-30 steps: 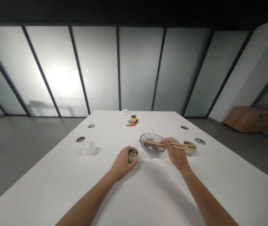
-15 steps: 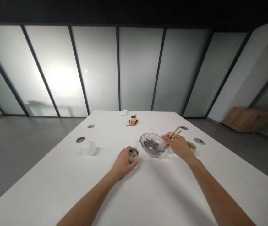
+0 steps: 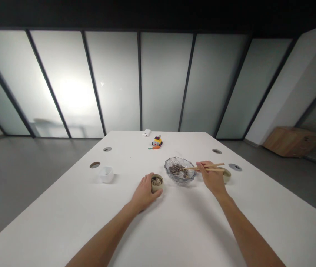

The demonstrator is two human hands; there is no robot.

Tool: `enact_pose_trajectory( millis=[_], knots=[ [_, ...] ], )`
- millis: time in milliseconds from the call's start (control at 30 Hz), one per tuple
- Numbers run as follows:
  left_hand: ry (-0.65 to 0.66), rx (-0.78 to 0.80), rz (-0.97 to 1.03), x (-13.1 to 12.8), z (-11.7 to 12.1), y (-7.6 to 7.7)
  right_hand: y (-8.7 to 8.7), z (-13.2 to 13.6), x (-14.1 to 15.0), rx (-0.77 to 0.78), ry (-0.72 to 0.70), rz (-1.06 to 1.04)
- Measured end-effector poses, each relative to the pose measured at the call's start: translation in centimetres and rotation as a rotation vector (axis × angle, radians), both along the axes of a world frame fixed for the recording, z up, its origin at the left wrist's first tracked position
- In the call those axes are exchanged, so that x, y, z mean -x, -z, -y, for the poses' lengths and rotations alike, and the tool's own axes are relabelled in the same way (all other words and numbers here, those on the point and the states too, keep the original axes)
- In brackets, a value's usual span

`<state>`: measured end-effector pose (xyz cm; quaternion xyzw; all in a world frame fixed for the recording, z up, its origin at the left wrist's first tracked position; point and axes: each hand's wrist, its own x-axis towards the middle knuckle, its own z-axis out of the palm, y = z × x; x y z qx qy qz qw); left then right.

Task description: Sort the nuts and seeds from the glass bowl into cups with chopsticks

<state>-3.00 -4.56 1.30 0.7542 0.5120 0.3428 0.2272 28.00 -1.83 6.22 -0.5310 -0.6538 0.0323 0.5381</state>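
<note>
My left hand (image 3: 144, 191) is wrapped round a small beige cup (image 3: 158, 187) standing on the white table; pale, seed-like pieces fill it. A pair of wooden chopsticks (image 3: 212, 168) is gripped in my right hand (image 3: 210, 178). Their tips reach into a clear glass bowl (image 3: 181, 180) with a scalloped rim. Dark, seed-like pieces (image 3: 175, 169) lie in that bowl; whether the tips pinch one is too small to tell. Behind my right hand stands a second beige cup (image 3: 226, 175), partly hidden.
A translucent white container (image 3: 106, 175) stands on the left. Farther back are a yellow toy car (image 3: 157, 141), an orange toy carrot (image 3: 154, 147) and a small white box (image 3: 146, 132). Round holes (image 3: 95, 165) are set in the table (image 3: 135, 155) along both sides.
The chopsticks have swung from steep to nearly level, and their tips have shifted left and farther into the bowl. The dark pieces there are spread differently. My left hand stays on the cup.
</note>
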Motion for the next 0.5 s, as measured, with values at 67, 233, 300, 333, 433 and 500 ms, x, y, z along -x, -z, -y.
enact_pose_trajectory(
  millis=[67,233,300,333,433,500],
  knots=[
    [0.000,-0.004,0.007,0.0,0.1,-0.1,0.0,0.2,0.3,0.052,-0.028,-0.083],
    [-0.002,-0.007,0.017,0.1,0.2,-0.2,0.4,0.3,1.8,0.099,-0.130,-0.080],
    [-0.003,-0.010,0.016,0.1,0.2,-0.2,0.5,0.4,2.2,0.071,-0.124,-0.033],
    [-0.002,-0.010,0.015,0.1,0.2,-0.2,0.5,0.5,2.3,0.062,-0.118,-0.012],
    [0.000,-0.005,0.009,0.1,0.2,-0.3,0.5,0.6,2.2,0.044,-0.104,0.023],
    [0.001,-0.001,0.006,0.1,0.2,-0.3,0.4,0.7,2.0,0.030,-0.098,0.025]
  ],
)
